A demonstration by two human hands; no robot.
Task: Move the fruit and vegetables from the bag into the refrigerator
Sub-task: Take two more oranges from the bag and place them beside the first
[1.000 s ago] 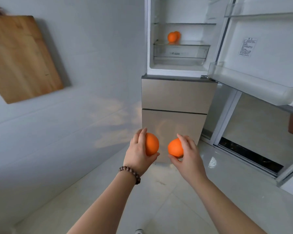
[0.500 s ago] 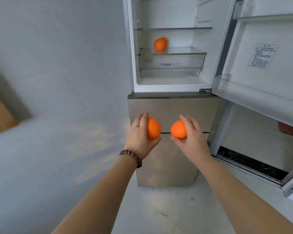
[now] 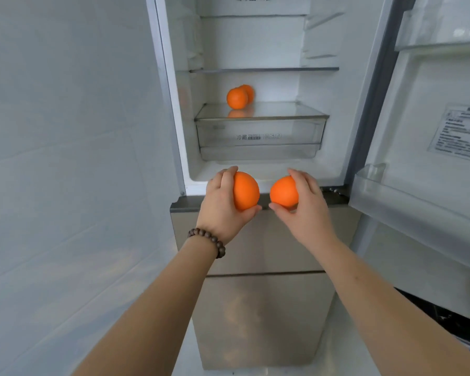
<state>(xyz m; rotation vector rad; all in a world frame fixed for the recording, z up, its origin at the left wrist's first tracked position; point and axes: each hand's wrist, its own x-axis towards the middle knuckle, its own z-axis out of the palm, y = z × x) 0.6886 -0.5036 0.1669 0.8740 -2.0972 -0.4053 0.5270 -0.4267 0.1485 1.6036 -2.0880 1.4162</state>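
The refrigerator [image 3: 255, 164] has its top door [image 3: 429, 126] swung open to the right. Inside, two oranges sit on the glass shelf [image 3: 282, 109] above the clear drawer [image 3: 261, 137]. The front orange [image 3: 236, 98] touches the back orange [image 3: 248, 92], which is partly hidden behind it. Both are on the left part of the shelf. Nothing shows in the drawer.

The left hand [image 3: 223, 204] has its fingers curled round a third orange [image 3: 246, 190]. A brown bead bracelet [image 3: 208, 241] is on that wrist. The right hand [image 3: 307, 204] holds a fourth orange [image 3: 284, 191] with fingers on top and thumb below. The two held oranges are just beside each other, not touching, in front of the bottom edge of the open part. That makes four oranges: two inside, two in the hands. Below are two shut brown drawers [image 3: 266, 316].
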